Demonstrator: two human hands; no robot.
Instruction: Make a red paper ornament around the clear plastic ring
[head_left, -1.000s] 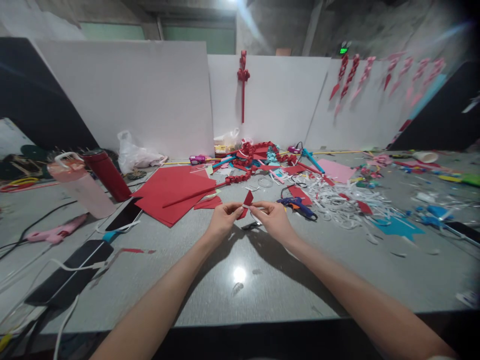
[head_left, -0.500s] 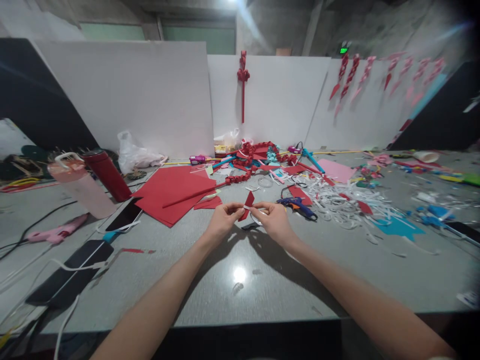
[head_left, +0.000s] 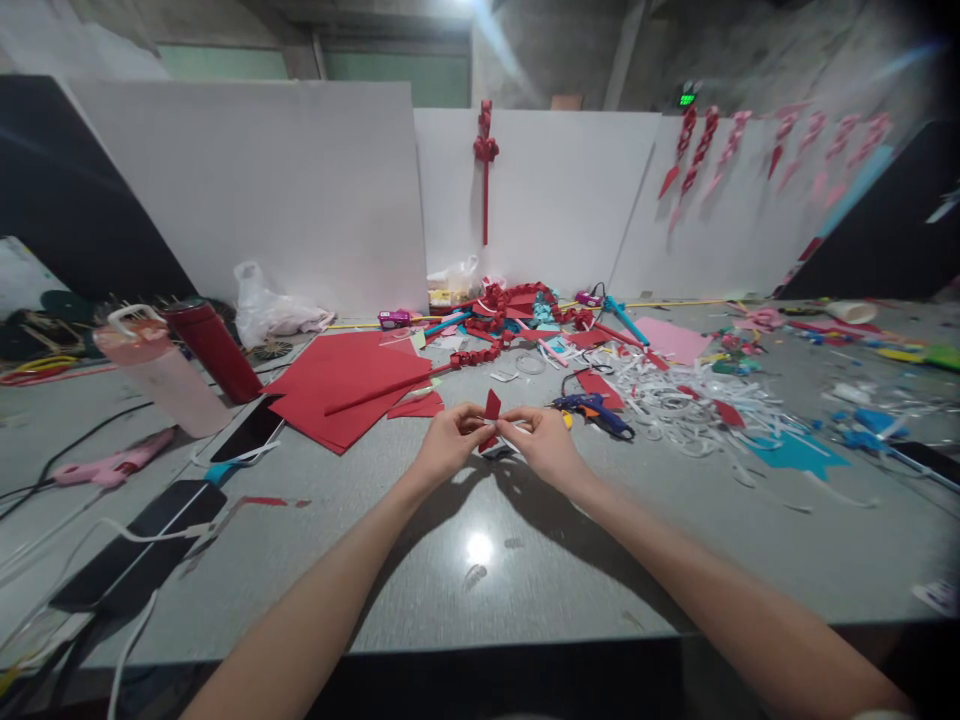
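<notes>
Over the middle of the table, my left hand [head_left: 452,441] and my right hand [head_left: 544,442] meet at the fingertips. Both pinch a small red paper piece [head_left: 492,404] between thumb and fingers. Its pointed upper part sticks up above the fingers, and a bit of red shows below them. The fingers hide most of its middle. A little white shows at the pinch, too small to make out. Under the hands a dark thing lies on the table, mostly covered. Just right of my right hand is a blue glue gun [head_left: 600,413].
Red paper sheets [head_left: 352,375] lie left of centre, with a red braided strip [head_left: 480,355] behind. White paper strips [head_left: 675,400] are heaped at right. A pink bottle [head_left: 169,375], a red flask [head_left: 217,350], a black power bank [head_left: 142,545] and cables stand or lie at left.
The red paper piece has turned and sits slightly lower between my fingers. The white band that showed across its middle is now mostly covered, and my fingertips have come closer together.
</notes>
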